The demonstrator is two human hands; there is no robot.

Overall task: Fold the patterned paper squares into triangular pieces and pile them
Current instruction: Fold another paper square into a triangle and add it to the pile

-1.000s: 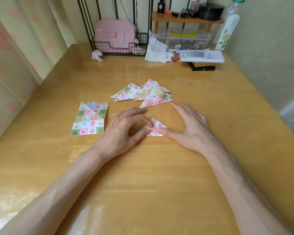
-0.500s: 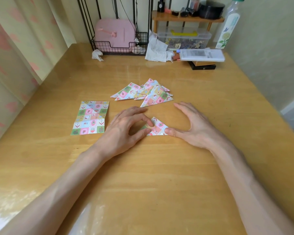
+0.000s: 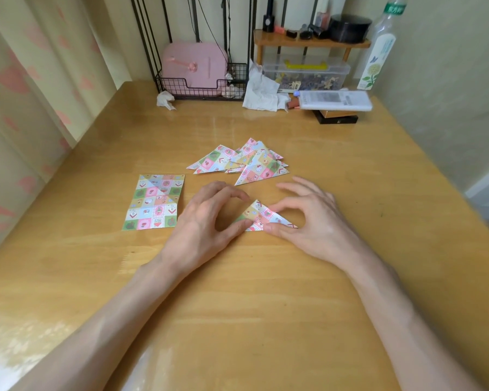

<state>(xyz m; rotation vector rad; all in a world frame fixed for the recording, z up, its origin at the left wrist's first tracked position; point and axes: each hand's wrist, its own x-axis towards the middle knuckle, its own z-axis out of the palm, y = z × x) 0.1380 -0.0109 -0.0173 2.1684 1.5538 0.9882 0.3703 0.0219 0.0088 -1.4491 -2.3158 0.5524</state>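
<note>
- Folded triangle (image 3: 259, 215) flat on the table (image 3: 266, 292), dead centre between both hands. Long edge runs left-right on the near side; apex points away from the person.
- Left hand (image 3: 206, 221): fingers curled, thumb tip pinning the triangle's left corner, forefinger arched over towards the apex.
- Right hand (image 3: 319, 224): thumb and forefinger curled in and nipping the paper at mid-base; other fingers fanned out and lifted.
- Pile of finished triangles (image 3: 246, 162) lies straight beyond the apex, near but apart. Either hand could reach it; the right has the better hold, I'd judge.
- Unfolded patterned squares (image 3: 156, 201) sit just beside the left hand, on its outer side, so that hand is the likelier one to fetch the next sheet.
</note>
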